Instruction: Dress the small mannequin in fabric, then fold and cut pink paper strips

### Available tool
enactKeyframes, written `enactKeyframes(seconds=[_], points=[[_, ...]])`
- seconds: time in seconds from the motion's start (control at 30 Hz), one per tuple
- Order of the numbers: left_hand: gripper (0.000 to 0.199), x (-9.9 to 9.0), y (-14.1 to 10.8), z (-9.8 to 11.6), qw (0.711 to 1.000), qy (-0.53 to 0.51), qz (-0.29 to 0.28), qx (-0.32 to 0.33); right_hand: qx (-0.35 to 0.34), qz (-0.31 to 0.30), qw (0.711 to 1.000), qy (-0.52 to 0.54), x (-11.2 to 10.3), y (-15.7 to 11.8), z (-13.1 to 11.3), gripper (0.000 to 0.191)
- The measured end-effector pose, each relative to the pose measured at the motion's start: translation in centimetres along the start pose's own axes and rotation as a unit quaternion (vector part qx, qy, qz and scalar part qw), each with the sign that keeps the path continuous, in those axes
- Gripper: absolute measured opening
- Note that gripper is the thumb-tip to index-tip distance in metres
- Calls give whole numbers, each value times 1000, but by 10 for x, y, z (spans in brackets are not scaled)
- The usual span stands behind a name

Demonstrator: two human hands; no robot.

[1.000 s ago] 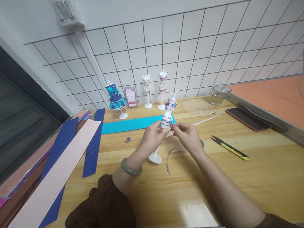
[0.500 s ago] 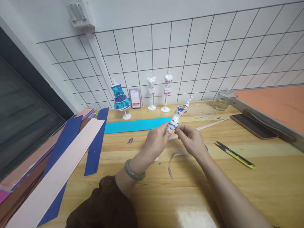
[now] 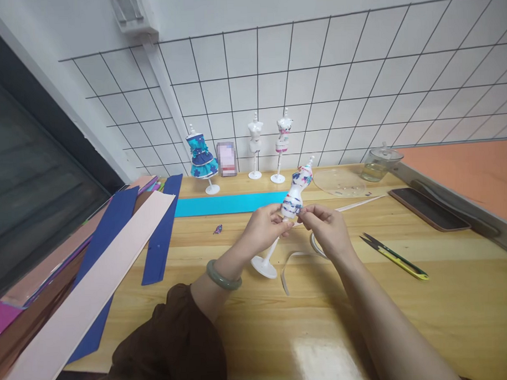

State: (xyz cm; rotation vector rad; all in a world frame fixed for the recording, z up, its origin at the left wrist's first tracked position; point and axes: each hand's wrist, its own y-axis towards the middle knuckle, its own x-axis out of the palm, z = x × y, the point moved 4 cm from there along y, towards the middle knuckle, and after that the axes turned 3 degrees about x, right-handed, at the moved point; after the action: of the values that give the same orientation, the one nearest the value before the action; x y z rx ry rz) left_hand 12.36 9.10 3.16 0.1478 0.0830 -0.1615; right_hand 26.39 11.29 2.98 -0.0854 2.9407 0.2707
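Observation:
A small white mannequin (image 3: 294, 195), patched with blue and red scraps at bust and hips, leans to the right above the table. My left hand (image 3: 265, 228) is closed around its lower body near the top of the stand. The round white base (image 3: 264, 266) shows below that hand, tilted. At the mannequin's right hip, the fingertips of my right hand (image 3: 325, 223) are pinched together; whatever small piece they grip is hidden. Beneath my right hand lies a thin whitish tape (image 3: 295, 256), with its roll (image 3: 317, 244) partly covered by the hand.
Behind stand a mannequin in a blue dress (image 3: 202, 157), two white mannequins (image 3: 255, 137) and a phone (image 3: 226, 159). A turquoise strip (image 3: 229, 204) crosses the table. Pink and blue sheets (image 3: 98, 273) lie left; yellow-handled snips (image 3: 395, 257), a dark phone (image 3: 429, 209) and a glass cup (image 3: 377, 164) are right.
The mannequin has turned more upright in my left hand, and its stand and base have come into view below. My right hand stays at its hip. The camera view has shifted slightly.

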Motion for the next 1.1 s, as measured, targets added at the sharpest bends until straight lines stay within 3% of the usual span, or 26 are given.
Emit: enactKeyframes(seconds=[0.2, 0.43, 0.57, 0.73, 0.87, 1.1], points=[[31, -3, 0, 2, 1000, -5, 4, -18, -4, -27, 1000, 14, 1, -1, 0, 19], [32, -5, -4, 6, 989, 126, 41, 62, -38, -15, 998, -57, 4, -3, -4, 27], [27, -5, -5, 9, 983, 166, 33, 68, -52, -18, 996, -65, 5, -3, 0, 26], [26, 1, -3, 6, 999, 33, -5, 29, -43, 16, 997, -54, 1, -3, -1, 20], [20, 2, -1, 5, 999, -32, -18, -16, -24, 2, 999, 47, 2, -2, 2, 14], [23, -6, 0, 6, 992, -115, -28, -46, -12, -16, 989, 144, 4, 3, 8, 30]])
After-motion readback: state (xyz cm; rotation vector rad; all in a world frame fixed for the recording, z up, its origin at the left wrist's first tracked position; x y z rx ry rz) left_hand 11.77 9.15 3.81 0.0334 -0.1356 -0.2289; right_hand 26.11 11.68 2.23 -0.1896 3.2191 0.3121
